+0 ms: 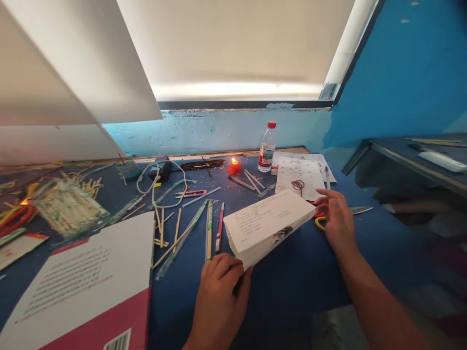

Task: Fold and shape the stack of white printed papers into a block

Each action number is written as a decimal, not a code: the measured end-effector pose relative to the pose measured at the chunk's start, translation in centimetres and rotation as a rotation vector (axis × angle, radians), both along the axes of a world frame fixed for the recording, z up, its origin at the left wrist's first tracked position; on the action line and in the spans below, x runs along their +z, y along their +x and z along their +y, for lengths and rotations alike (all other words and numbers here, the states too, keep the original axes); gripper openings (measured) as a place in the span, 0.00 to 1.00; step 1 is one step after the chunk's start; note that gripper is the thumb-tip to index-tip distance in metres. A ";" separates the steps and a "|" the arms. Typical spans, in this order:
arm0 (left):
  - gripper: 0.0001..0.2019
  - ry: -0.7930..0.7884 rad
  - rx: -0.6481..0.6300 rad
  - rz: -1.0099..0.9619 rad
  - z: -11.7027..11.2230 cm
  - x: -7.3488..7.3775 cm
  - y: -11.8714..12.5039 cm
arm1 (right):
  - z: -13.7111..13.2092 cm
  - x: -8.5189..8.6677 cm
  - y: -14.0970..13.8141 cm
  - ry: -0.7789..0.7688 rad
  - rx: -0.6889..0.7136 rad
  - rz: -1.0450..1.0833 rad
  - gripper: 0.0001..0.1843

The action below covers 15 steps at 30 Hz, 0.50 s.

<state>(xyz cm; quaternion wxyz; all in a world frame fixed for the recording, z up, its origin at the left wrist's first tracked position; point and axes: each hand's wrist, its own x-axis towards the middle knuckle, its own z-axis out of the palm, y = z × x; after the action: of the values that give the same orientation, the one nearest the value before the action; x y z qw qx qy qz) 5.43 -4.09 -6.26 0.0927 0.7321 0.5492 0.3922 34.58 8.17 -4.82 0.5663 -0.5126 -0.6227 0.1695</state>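
My left hand (221, 287) grips the near corner of a thick stack of printed white paper slips (268, 223), lifted slightly above the blue table (292, 277). My right hand (337, 218) rests past the stack's far end, fingers curled over yellow-and-red handled scissors (321, 221) whose blades (359, 210) point right. Whether the right hand grips the scissors or only touches them is unclear. A small dark rubber band (298, 184) lies on a printed sheet (299, 177) just beyond.
A lit red candle (234, 167) and a water bottle (267, 148) stand at the back. Chopsticks in wrappers (208, 233), a white cable (156, 182) and a wrapped bundle (69, 209) litter the left. A pink-and-white book (83, 291) lies near left.
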 end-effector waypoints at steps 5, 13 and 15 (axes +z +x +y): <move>0.10 -0.019 0.025 0.014 0.0 0.4 0.2 | 0.4 0.1 -0.2 -0.024 0.033 0.111 0.22; 0.12 0.034 0.051 0.062 0.1 0.3 0.3 | 0.3 0.0 -0.3 -0.069 0.043 0.134 0.18; 0.12 0.050 0.050 0.067 0.1 0.3 0.3 | 0.3 0.0 -0.3 -0.085 0.052 0.146 0.18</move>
<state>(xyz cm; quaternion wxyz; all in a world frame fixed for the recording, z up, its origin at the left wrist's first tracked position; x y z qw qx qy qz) 5.73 -4.03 -6.00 0.0462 0.7330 0.5600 0.3835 34.23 8.47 -4.78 0.5833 -0.5063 -0.5849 0.2474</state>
